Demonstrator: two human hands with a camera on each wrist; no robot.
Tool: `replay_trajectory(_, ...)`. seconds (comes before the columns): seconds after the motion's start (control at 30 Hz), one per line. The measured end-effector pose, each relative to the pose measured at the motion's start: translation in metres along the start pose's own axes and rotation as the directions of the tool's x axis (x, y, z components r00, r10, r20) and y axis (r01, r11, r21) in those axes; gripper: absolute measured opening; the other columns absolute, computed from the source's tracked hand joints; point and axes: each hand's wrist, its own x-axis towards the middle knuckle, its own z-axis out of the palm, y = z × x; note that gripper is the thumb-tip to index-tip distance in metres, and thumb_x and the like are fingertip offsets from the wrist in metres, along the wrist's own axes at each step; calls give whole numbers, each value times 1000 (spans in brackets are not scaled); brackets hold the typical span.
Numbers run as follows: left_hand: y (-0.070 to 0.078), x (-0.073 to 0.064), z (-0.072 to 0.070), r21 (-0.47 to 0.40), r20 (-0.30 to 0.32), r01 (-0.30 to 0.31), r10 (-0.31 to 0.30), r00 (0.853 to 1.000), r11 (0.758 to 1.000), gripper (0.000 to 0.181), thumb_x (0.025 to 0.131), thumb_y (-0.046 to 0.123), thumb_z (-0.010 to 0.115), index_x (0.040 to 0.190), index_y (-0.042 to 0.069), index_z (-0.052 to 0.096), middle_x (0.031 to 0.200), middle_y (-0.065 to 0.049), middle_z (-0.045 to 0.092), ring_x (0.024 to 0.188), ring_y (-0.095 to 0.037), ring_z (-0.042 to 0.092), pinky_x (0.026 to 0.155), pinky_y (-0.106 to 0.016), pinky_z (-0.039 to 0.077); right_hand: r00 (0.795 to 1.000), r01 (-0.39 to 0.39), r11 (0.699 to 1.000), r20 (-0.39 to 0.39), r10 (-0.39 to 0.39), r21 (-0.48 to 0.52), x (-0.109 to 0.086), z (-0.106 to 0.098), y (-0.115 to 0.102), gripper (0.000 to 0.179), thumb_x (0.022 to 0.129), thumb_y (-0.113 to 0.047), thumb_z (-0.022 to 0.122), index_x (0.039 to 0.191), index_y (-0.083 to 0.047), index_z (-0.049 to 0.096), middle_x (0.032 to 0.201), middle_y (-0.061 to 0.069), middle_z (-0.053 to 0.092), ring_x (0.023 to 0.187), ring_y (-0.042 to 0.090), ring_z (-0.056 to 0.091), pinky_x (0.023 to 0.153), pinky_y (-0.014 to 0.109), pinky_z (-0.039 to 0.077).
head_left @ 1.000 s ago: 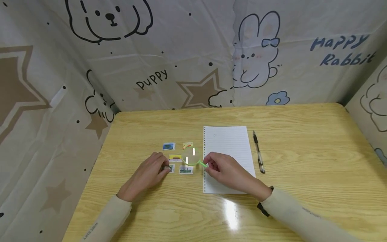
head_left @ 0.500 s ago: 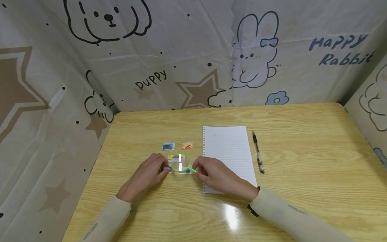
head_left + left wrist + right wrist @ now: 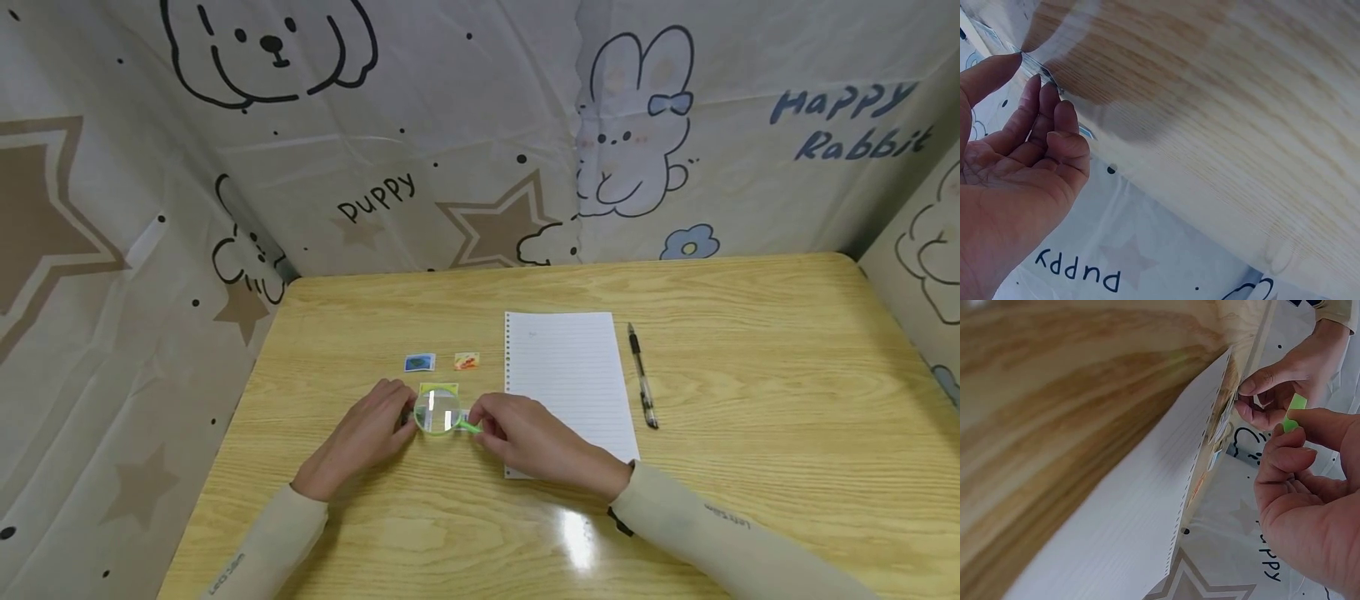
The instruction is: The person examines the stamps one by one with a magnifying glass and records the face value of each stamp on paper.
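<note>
A small magnifying glass (image 3: 437, 412) with a light green rim and handle is in my right hand (image 3: 528, 435). Thumb and fingers pinch its short green handle (image 3: 1294, 412), seen in the right wrist view. The lens hangs over the lower stamps, with bright reflections on it. My left hand (image 3: 363, 437) is low on the table, thumb and fingertips at the edges of a stamp (image 3: 1038, 67) that is largely hidden. A yellow stamp (image 3: 438, 387) shows just above the lens. Behind lie a blue stamp (image 3: 420, 362) and a red-and-yellow stamp (image 3: 467, 361).
A lined sheet of paper (image 3: 562, 367) with punched holes lies right of the stamps, partly under my right hand. Beside it is a black-capped clear pen (image 3: 642, 375). The wooden table (image 3: 750, 375) meets a printed cloth (image 3: 480, 133) at the back and sides.
My right hand has moved the magnifying glass left and toward me, from over the middle stamps to over the lower ones beside my left fingertips. The left hand stays in place.
</note>
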Motion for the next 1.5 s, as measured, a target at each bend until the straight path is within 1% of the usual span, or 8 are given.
replay_trajectory(0.13,1,1,0,0,8,1,-1,1000,1000,15,94,0,80,104,2,69,95,0,59,89,-18,50,73,-32,46,1000,-4,1000,4,4,-2,1,0,-2,11,103,-4,73,115,-6,71,85,-9,58,74,6,51,68,29,48)
replay_trajectory(0.43,1,0,1,11,-18,-19,19,1000,1000,18,93,0,83,103,4,69,96,0,61,88,-18,51,73,-33,47,1000,-6,1000,9,7,-14,3,2,-4,12,103,-4,74,114,-6,71,84,-9,58,73,6,52,69,29,48)
replay_trajectory(0.7,2,1,-1,-1,14,-2,2,1000,1000,17,94,1,82,105,3,69,97,0,61,88,-17,50,73,-32,45,1000,-8,1000,3,8,-5,2,0,-3,11,103,-3,72,114,-6,71,85,-10,58,74,6,53,69,29,49)
replay_trajectory(0.83,3,2,-1,3,9,-10,10,1000,1000,18,94,1,81,97,7,64,91,2,55,84,-17,47,70,-31,42,1000,-8,1000,-22,8,-5,1,-2,-3,12,103,-2,72,114,-6,71,85,-9,59,74,6,53,69,29,50)
replay_trajectory(0.93,2,2,-1,12,-3,-20,20,1000,1000,21,96,3,81,93,8,61,89,3,53,83,-16,46,70,-31,43,999,-12,1000,-42,12,-10,0,-3,-3,13,102,-1,71,115,-4,71,85,-9,58,73,6,52,68,29,49)
replay_trajectory(1.17,4,0,-1,-7,-2,0,0,1000,1000,18,96,8,84,100,5,67,92,1,57,85,-16,48,72,-32,45,997,-34,999,-74,34,4,-2,-6,-3,13,103,-2,71,115,-4,70,83,-8,57,70,6,51,66,29,48)
replay_trajectory(1.33,4,-1,0,-9,-22,-13,13,1000,1000,20,95,7,85,101,5,67,92,0,58,85,-17,48,72,-33,45,994,-51,999,-92,52,14,-5,-9,0,13,101,-2,74,114,-4,69,83,-8,57,71,6,51,66,29,47)
replay_trajectory(1.5,3,-2,0,-1,-21,-18,18,1000,1000,20,95,7,86,101,4,67,93,0,58,86,-17,49,73,-34,46,986,-99,994,-130,103,40,-8,-14,3,14,101,-2,74,113,-5,68,82,-7,57,71,8,51,66,29,46)
